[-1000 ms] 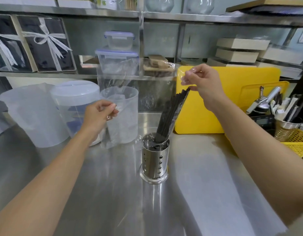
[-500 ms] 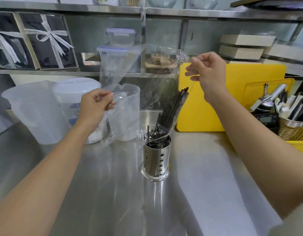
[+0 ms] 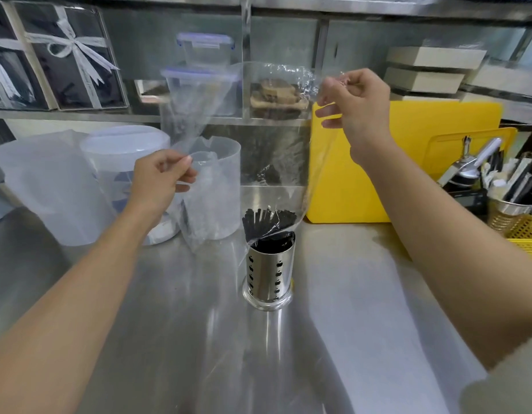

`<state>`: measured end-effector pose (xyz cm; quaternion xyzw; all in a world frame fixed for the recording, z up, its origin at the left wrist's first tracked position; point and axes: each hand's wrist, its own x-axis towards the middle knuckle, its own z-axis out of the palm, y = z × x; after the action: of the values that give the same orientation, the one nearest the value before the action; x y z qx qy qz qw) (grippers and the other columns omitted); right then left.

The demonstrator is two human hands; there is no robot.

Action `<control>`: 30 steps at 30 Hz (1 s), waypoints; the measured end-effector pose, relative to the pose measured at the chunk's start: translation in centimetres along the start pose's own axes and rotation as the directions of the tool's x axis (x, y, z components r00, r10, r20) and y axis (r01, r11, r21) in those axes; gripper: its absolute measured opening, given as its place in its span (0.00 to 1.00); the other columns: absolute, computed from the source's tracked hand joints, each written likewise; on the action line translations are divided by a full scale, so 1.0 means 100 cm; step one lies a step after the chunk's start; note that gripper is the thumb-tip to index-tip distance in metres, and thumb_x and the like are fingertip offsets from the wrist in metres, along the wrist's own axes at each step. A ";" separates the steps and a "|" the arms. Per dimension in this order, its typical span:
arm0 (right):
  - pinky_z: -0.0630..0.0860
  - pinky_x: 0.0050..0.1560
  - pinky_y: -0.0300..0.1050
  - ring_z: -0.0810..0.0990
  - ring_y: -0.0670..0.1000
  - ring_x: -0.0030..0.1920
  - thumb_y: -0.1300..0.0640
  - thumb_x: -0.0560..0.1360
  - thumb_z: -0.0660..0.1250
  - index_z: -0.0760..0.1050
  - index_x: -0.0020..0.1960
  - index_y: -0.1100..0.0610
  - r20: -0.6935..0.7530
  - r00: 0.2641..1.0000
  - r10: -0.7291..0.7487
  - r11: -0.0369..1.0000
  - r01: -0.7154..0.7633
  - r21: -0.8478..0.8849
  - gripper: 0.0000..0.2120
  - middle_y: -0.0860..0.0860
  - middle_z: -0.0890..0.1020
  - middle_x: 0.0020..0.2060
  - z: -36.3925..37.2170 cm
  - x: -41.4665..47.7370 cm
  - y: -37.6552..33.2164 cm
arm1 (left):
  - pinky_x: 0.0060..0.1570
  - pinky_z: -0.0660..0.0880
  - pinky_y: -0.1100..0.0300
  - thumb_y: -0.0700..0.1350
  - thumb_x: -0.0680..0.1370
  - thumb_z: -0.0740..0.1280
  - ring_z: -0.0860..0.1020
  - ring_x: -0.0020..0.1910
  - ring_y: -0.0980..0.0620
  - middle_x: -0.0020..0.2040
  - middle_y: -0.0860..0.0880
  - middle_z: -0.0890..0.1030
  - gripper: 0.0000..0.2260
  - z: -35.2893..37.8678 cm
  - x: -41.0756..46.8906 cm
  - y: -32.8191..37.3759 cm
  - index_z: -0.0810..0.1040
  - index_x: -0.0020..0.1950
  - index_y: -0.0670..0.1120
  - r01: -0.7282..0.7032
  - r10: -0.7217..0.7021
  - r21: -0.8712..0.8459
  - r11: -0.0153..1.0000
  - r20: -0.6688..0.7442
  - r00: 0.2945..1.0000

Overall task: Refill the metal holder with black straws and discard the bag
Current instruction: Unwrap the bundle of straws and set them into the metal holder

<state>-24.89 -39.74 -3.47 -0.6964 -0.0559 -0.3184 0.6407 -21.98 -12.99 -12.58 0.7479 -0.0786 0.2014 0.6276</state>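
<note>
Closest to the camera is the shiny steel counter [image 3: 169, 339]. On it stands the round metal holder with little cut-out holes [image 3: 270, 271]. It stands straight up. The thin black straws [image 3: 267, 221] are inside it, and their tops poke up out of the rim, also pointing up.

A clear, thin plastic bag [image 3: 273, 138] hangs over the holder. Its bottom edge is touching the straw tops, and a bit of it drapes onto the holder's rim. The bag runs up and away from the straws.

The right hand [image 3: 355, 107] pinches the top of the bag, high up and a little to the right of the holder. The left hand [image 3: 160, 177] is lower and off to the left. It is closed on a loose flap of the same plastic. The bag looks empty, so I think the straws are all in. Next the bag has to lift straight up, off the straws. The right hand is the higher one, so it can do the lifting.

The bag is see-through, so its edges are hard to find. I cannot tell if any plastic is caught between the straws.

Farther back stand cloudy plastic jugs [image 3: 49, 186] and a big yellow cutting board [image 3: 423, 130]. No bin is in view.
</note>
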 end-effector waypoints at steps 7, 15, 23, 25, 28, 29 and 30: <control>0.76 0.39 0.42 0.80 0.48 0.39 0.57 0.73 0.68 0.69 0.47 0.55 0.148 0.989 0.029 0.999 -0.030 0.010 0.07 0.54 0.80 0.44 -0.007 -0.005 0.008 | 0.33 0.78 0.67 0.40 0.76 0.65 0.79 0.28 0.61 0.32 0.52 0.80 0.06 -0.004 0.001 0.001 0.77 0.40 0.48 0.016 -0.018 -0.058 0.998 -0.035 0.999; 0.75 0.37 0.37 0.80 0.47 0.35 0.66 0.71 0.69 0.75 0.41 0.54 0.207 0.978 0.027 0.999 -0.020 -0.037 0.07 0.45 0.83 0.28 -0.022 -0.017 0.029 | 0.33 0.78 0.66 0.40 0.76 0.66 0.79 0.28 0.59 0.29 0.53 0.80 0.06 -0.003 0.006 0.023 0.78 0.39 0.48 -0.031 0.011 -0.167 0.985 -0.117 0.993; 0.76 0.35 0.41 0.80 0.47 0.34 0.65 0.71 0.68 0.74 0.40 0.53 0.065 0.984 -0.166 0.986 0.164 0.039 0.08 0.45 0.82 0.29 -0.036 -0.008 -0.011 | 0.36 0.79 0.61 0.42 0.76 0.65 0.78 0.29 0.57 0.27 0.56 0.81 0.05 0.004 0.011 0.065 0.77 0.41 0.49 -0.106 0.088 -0.212 0.972 -0.093 0.992; 0.75 0.34 0.42 0.80 0.47 0.33 0.65 0.72 0.68 0.74 0.41 0.54 0.038 0.980 -0.193 0.981 0.192 0.041 0.07 0.48 0.81 0.31 -0.042 -0.008 -0.018 | 0.32 0.79 0.61 0.42 0.76 0.66 0.78 0.28 0.57 0.29 0.54 0.80 0.05 0.008 0.009 0.076 0.77 0.40 0.48 -0.124 0.108 -0.223 0.967 -0.085 0.991; 0.73 0.28 0.41 0.79 0.48 0.31 0.65 0.72 0.67 0.72 0.43 0.55 -0.032 0.978 -0.208 0.977 0.210 0.046 0.06 0.53 0.80 0.33 -0.054 -0.006 -0.025 | 0.25 0.76 0.63 0.42 0.75 0.66 0.77 0.26 0.57 0.28 0.52 0.80 0.05 0.020 0.004 0.087 0.77 0.39 0.47 -0.126 0.117 -0.235 0.964 -0.052 0.992; 0.72 0.27 0.41 0.78 0.48 0.30 0.64 0.72 0.68 0.72 0.44 0.56 -0.057 0.977 -0.206 0.977 0.209 0.043 0.06 0.54 0.79 0.34 -0.061 -0.005 -0.027 | 0.23 0.75 0.64 0.42 0.75 0.66 0.76 0.25 0.57 0.27 0.53 0.80 0.05 0.026 0.002 0.088 0.77 0.39 0.47 -0.118 0.114 -0.235 0.965 -0.032 0.993; 0.71 0.25 0.40 0.78 0.49 0.29 0.64 0.72 0.68 0.71 0.45 0.55 -0.078 0.976 -0.202 0.978 0.205 0.038 0.07 0.54 0.79 0.34 -0.068 -0.004 -0.028 | 0.22 0.74 0.65 0.42 0.75 0.67 0.76 0.24 0.57 0.27 0.53 0.80 0.05 0.033 0.000 0.089 0.77 0.39 0.48 -0.106 0.107 -0.232 0.967 -0.008 0.994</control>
<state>-29.09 -45.40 -1.47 -0.6597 -0.1104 -0.4065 0.6223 -24.62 -17.94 -4.98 0.6646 -0.1433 0.2226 0.6988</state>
